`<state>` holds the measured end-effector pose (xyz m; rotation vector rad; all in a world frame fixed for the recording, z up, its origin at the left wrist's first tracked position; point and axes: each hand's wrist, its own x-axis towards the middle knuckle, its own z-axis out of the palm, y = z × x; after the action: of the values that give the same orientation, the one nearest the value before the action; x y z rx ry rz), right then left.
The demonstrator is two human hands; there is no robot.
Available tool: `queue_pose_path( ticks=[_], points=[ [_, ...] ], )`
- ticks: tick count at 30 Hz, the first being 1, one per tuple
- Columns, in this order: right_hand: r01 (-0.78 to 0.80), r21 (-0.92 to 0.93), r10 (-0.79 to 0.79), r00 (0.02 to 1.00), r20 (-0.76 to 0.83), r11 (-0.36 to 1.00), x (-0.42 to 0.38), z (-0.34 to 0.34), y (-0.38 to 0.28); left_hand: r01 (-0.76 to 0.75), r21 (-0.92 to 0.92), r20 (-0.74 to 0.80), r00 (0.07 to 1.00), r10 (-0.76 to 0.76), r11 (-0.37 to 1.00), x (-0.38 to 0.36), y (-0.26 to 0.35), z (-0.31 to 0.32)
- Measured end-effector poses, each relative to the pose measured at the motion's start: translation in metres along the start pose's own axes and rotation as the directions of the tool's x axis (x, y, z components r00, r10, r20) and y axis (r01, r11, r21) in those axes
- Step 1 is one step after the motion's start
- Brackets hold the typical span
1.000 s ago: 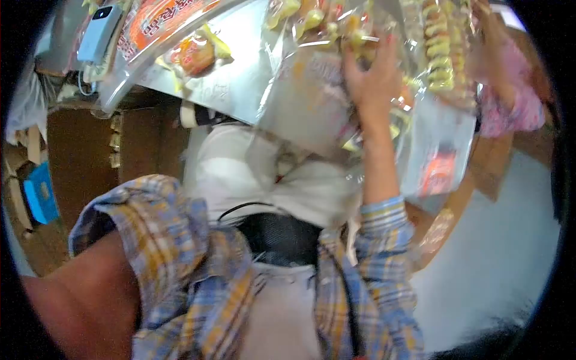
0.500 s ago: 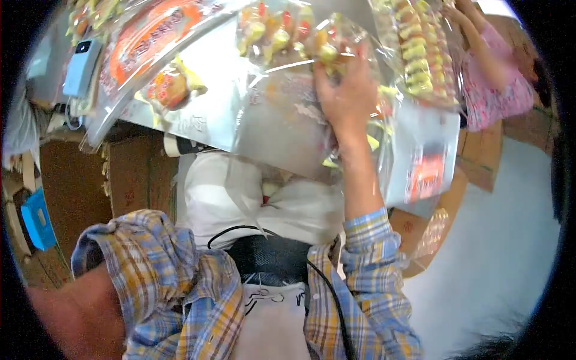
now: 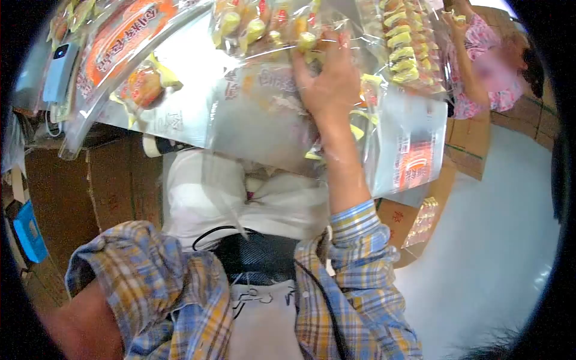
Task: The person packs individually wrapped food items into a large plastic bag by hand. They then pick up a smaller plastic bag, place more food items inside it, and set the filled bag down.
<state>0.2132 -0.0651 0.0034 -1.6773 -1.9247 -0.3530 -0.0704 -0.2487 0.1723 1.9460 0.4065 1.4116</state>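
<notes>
My right hand (image 3: 330,84) reaches into a clear plastic bag (image 3: 252,114), with film lying over its wrist and fingers. Its fingers stretch forward and the thumb stands apart, against individually wrapped cakes (image 3: 279,27) that lie in a row at the far end of the bag. The fingertips are partly hidden by glare and film. One more wrapped cake (image 3: 141,89) with yellow wrapper ends rests on the table to the left of the bag. Of my left side only the upper arm and plaid sleeve show at the lower left; that hand is out of view.
A large orange-printed bag (image 3: 123,42) and a light-blue power bank (image 3: 60,72) are at the left. Packed rows of wrapped cakes (image 3: 405,45) stand at the right, near a co-worker in pink (image 3: 489,66). Cardboard boxes (image 3: 120,180) stand below the table; printed bags (image 3: 414,144) hang over its edge.
The whole view has shifted, so the table and bag sit further left. My right hand stays at the wrapped cakes inside the bag. The co-worker's arm has moved slightly.
</notes>
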Motion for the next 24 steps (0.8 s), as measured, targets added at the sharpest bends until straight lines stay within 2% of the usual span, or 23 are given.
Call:
queue_pose_path(
  ticks=[3,4,7,9,12,13,14,16,17,18,20,22,23,24],
  points=[
    [-0.024,-0.016,0.024,1.0,-0.003,1.0,-0.01,0.003,-0.011,0.009,-0.013,-0.007,1.0,-0.009,1.0,-0.005,0.003,-0.002],
    [-0.089,0.05,0.087,0.995,0.048,0.995,-0.01,-0.002,-0.016,0.028,-0.026,0.0,1.0,-0.028,0.999,-0.004,0.005,-0.002],
    [-0.118,0.117,0.108,0.99,0.087,0.986,-0.004,-0.005,-0.019,0.03,-0.033,0.008,1.0,-0.03,0.999,0.002,0.005,0.002],
    [-0.086,0.097,0.078,0.994,0.082,0.992,-0.001,-0.003,-0.014,0.023,-0.047,-0.005,1.0,-0.023,0.999,0.001,0.006,0.007],
    [-0.113,0.092,0.097,0.983,0.157,0.989,-0.013,-0.008,-0.015,0.039,-0.11,-0.025,0.999,-0.042,0.993,-0.008,0.005,0.022],
    [-0.119,0.106,0.102,0.983,0.151,0.987,-0.007,-0.004,-0.016,0.04,-0.136,-0.017,0.999,-0.043,0.99,-0.012,0.001,0.035],
    [0.048,0.095,-0.047,0.999,-0.015,0.994,-0.004,-0.004,-0.017,0.054,-0.191,0.01,0.999,-0.053,0.98,-0.026,0.0,0.05],
    [-0.16,0.285,0.123,0.982,0.145,0.945,-0.004,-0.006,-0.016,0.209,-0.274,0.127,0.975,-0.18,0.939,-0.035,-0.015,0.092],
    [-0.271,0.363,0.186,0.95,0.252,0.891,-0.007,-0.01,-0.016,0.389,-0.193,0.196,0.915,-0.353,0.901,-0.031,-0.025,0.121],
    [-0.309,0.37,0.197,0.93,0.312,0.876,-0.004,-0.019,-0.019,0.567,0.017,0.176,0.809,-0.561,0.823,-0.023,-0.035,0.142],
    [-0.241,0.38,0.151,0.956,0.251,0.893,-0.004,-0.018,-0.011,0.561,0.398,0.084,0.766,-0.637,0.726,-0.034,-0.073,0.16],
    [-0.027,0.276,0.024,1.0,0.015,0.961,-0.007,-0.011,-0.006,0.661,0.441,-0.066,0.699,-0.712,0.607,-0.032,-0.1,0.165],
    [-0.005,0.385,0.02,0.999,-0.037,0.923,-0.012,-0.01,-0.003,0.65,0.459,-0.158,0.731,-0.664,0.606,-0.028,-0.118,0.168],
    [-0.048,0.354,0.037,0.999,0.036,0.934,-0.01,-0.012,-0.002,0.642,0.472,-0.244,0.754,-0.61,0.604,-0.025,-0.134,0.173]
  ],
)
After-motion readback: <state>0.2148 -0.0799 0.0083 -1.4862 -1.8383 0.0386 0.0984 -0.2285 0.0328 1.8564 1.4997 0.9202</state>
